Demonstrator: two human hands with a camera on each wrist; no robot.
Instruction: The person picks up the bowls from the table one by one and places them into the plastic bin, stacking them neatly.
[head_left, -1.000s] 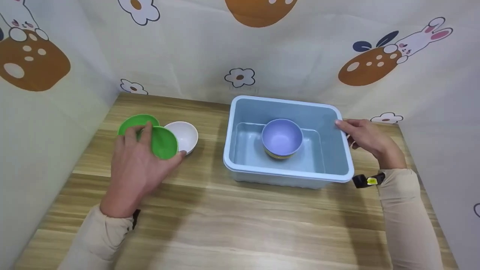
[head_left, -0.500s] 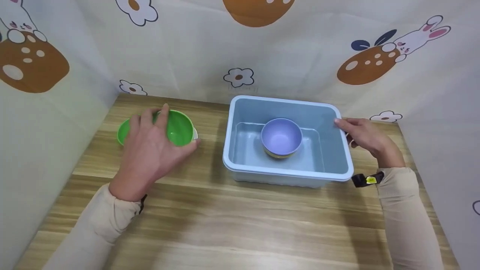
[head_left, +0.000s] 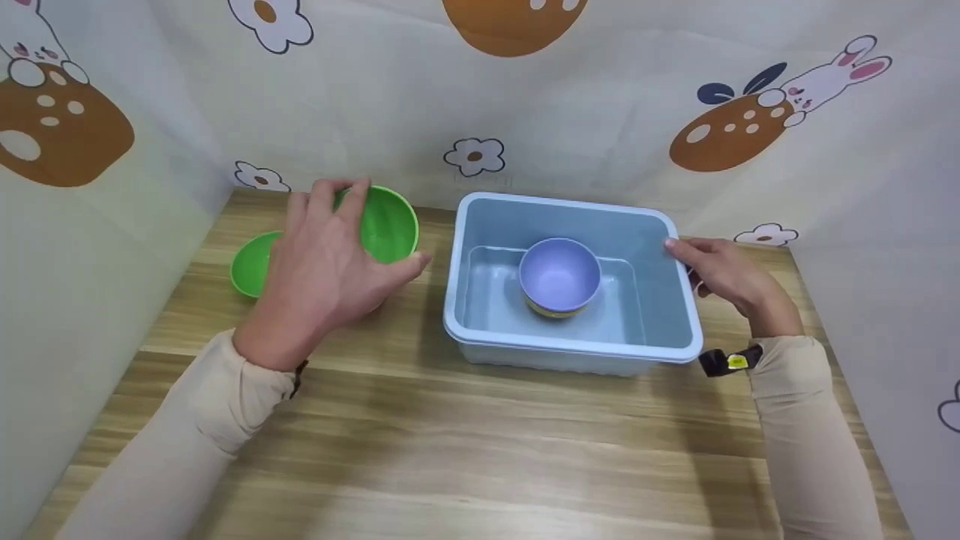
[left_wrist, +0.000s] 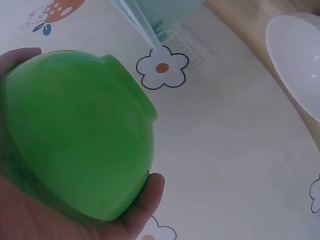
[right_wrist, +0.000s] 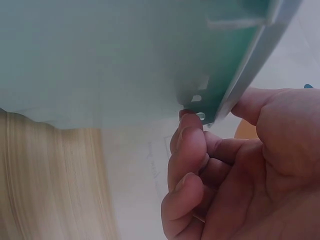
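My left hand (head_left: 326, 266) grips a green bowl (head_left: 391, 225) by its rim, held up off the table with its hollow facing up in the head view. Close by in the left wrist view, the bowl's underside (left_wrist: 80, 135) and foot ring show between thumb and fingers. My right hand (head_left: 739, 283) holds the right rim of a light blue plastic bin (head_left: 570, 347), thumb on top and fingers curled underneath. Inside the bin sits a purple bowl (head_left: 561, 274), nested over a yellow one (head_left: 553, 312).
A second green bowl (head_left: 251, 264) stays on the wooden table (head_left: 480, 450), left of my left hand. The white bowl (left_wrist: 297, 60) shows in the left wrist view; my hand hides it from the head camera. Patterned cloth (head_left: 585, 97) walls the table at back and sides.
My left hand has lifted the green bowl and carried it up and rightward, away from the other green bowl and past the white one. The right hand keeps its hold on the bin.
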